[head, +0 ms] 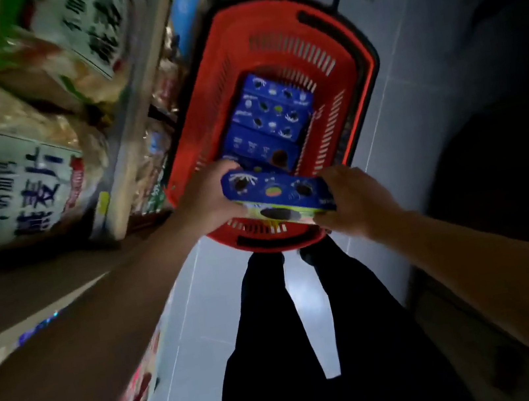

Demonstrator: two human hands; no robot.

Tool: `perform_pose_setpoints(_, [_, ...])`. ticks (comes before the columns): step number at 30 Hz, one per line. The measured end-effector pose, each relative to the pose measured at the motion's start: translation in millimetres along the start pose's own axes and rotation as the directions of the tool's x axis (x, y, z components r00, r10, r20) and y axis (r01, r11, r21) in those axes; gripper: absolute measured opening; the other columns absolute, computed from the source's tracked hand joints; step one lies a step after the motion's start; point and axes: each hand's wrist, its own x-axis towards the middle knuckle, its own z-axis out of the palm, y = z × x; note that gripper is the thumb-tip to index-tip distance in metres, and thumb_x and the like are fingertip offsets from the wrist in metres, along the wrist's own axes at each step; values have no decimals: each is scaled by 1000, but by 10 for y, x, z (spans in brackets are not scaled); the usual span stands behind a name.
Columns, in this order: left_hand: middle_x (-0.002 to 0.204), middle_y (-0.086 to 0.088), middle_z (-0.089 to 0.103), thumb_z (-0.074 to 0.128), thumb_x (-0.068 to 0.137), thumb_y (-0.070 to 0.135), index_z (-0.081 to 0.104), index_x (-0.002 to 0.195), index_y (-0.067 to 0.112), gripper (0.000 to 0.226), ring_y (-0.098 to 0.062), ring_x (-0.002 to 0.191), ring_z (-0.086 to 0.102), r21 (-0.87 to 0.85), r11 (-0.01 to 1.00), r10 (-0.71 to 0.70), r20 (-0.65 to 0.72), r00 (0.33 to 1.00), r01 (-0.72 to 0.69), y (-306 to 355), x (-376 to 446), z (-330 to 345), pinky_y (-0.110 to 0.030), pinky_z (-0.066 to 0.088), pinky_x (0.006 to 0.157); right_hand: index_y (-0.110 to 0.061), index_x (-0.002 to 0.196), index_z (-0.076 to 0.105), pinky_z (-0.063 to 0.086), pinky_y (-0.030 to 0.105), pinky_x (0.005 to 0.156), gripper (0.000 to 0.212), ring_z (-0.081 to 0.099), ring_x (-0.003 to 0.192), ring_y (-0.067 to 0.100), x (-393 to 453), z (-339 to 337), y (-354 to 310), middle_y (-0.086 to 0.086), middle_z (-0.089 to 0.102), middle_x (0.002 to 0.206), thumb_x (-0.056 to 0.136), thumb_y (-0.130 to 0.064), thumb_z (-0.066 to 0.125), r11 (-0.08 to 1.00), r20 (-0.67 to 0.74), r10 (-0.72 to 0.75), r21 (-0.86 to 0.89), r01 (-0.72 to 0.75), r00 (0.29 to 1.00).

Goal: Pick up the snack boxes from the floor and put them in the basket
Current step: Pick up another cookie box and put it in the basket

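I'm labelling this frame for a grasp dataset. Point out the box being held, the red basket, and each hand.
held snack box point(275, 191): head view, blue top face.
red basket point(266, 23): head view, far rim.
left hand point(212, 205): head view, back of hand.
right hand point(356, 199): head view, back of hand.

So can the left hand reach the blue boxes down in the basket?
Probably not right now. The left hand is gripping one end of the held box, which hangs over the basket's near end. The stacked boxes lie uncovered just below, so once it lets go, the way looks free.
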Motion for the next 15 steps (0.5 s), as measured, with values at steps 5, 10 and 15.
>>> perform_pose_setpoints(5, [92,4,59,91,55,8,64,107,8,59,-3,78,51,41,998,-38,12,999,37,-502,612,210,-5,35,62,-18,134,41,48,41,94,72,50,120,28,840,389,154,7,52,128,76,-43,74,1000,66,18,-6,-17,998])
perform_pose_setpoints(10, [98,-1,58,81,65,0,62,110,6,49,-15,85,53,164,986,-34,5,999,33,-1103,1243,442,-20,34,62,-14,138,39,50,41,90,75,52,114,28,1534,979,320,8,50,128,78,-44,73,1000,76,2,-1,-2,997])
perform_pose_setpoints(15, [106,-15,61,71,70,-3,62,107,7,40,-28,94,60,311,949,-41,-29,999,48,-1627,1772,812,-37,49,78,-12,134,42,51,43,89,71,52,112,31,2004,1619,448,11,49,127,76,-37,75,998,40,46,39,-48,998])
